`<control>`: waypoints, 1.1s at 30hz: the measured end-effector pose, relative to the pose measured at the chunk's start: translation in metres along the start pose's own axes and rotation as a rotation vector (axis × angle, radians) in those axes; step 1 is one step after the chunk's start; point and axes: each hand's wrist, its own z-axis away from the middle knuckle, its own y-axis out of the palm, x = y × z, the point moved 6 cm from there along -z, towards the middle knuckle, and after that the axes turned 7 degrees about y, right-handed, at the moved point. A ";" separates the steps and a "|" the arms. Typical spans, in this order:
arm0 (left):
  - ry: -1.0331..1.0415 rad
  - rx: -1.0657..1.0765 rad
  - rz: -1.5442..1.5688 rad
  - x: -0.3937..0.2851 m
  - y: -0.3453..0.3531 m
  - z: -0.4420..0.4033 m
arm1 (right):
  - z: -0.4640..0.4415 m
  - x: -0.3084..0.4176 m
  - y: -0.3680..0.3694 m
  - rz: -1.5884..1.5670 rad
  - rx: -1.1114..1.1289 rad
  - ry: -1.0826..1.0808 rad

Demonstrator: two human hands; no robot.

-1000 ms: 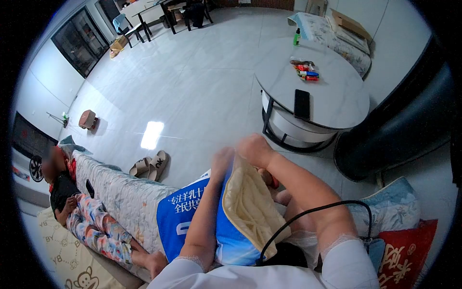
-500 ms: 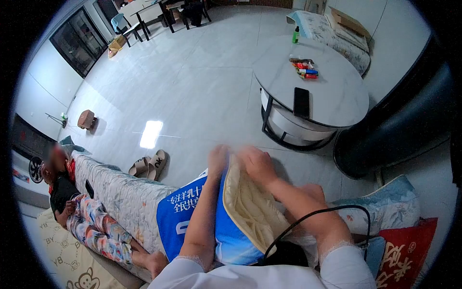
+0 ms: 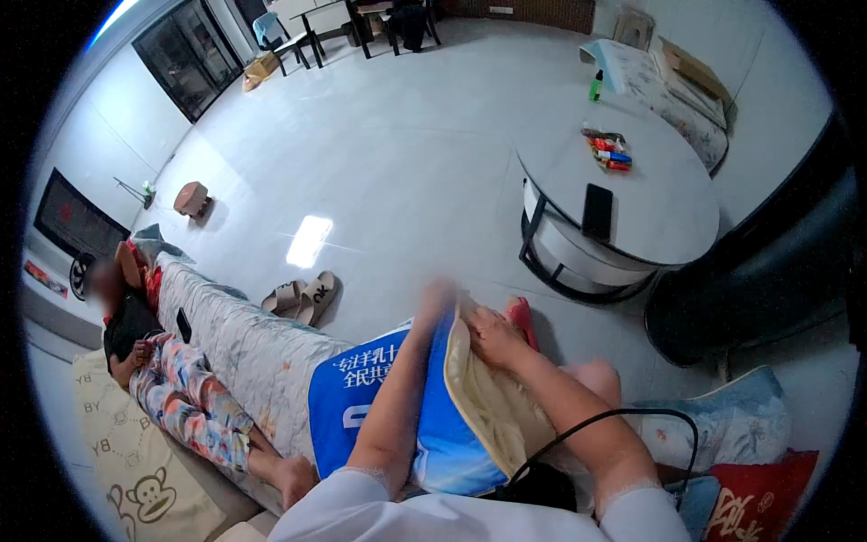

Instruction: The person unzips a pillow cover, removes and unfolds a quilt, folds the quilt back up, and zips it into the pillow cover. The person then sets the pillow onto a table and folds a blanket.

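Now we touch the blue cloth (image 3: 447, 435).
Left hand (image 3: 439, 298) blurred, right hand (image 3: 497, 340) at its far edge; we cannot tell whether fingers (image 3: 484, 322) close.

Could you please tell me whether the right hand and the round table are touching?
Apart: the head view shows floor between right hand and round table.

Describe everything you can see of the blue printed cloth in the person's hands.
The blue printed cloth is bright blue, shading to paler blue near the person, with large white Chinese characters on its left part. A cream, soft-looking inner side shows along the right, creased and bordered by a pale edge. It lies slanted before the person's torso. The left hand, blurred, and right hand are at its far end; the left forearm hides part.
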 end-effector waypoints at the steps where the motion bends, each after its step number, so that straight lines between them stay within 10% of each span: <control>1: -0.043 0.025 0.026 -0.016 -0.002 0.002 | 0.001 0.004 -0.004 0.010 0.045 0.019; 6: -0.315 0.273 0.331 -0.058 -0.008 0.018 | 0.014 -0.002 0.002 0.072 0.006 -0.018; 14: -0.210 0.524 0.212 -0.066 -0.007 0.015 | 0.018 0.006 -0.002 -0.011 -0.095 -0.043; 19: -0.144 0.353 -0.039 -0.054 0.000 0.009 | 0.011 0.010 -0.008 -0.036 -0.122 -0.008; 22: 0.046 0.101 -0.424 -0.062 0.002 0.005 | -0.003 0.012 -0.006 0.241 0.353 0.290; 33: 0.022 0.019 -0.385 -0.067 0.001 0.009 | 0.032 0.043 -0.054 -0.120 -0.189 -0.050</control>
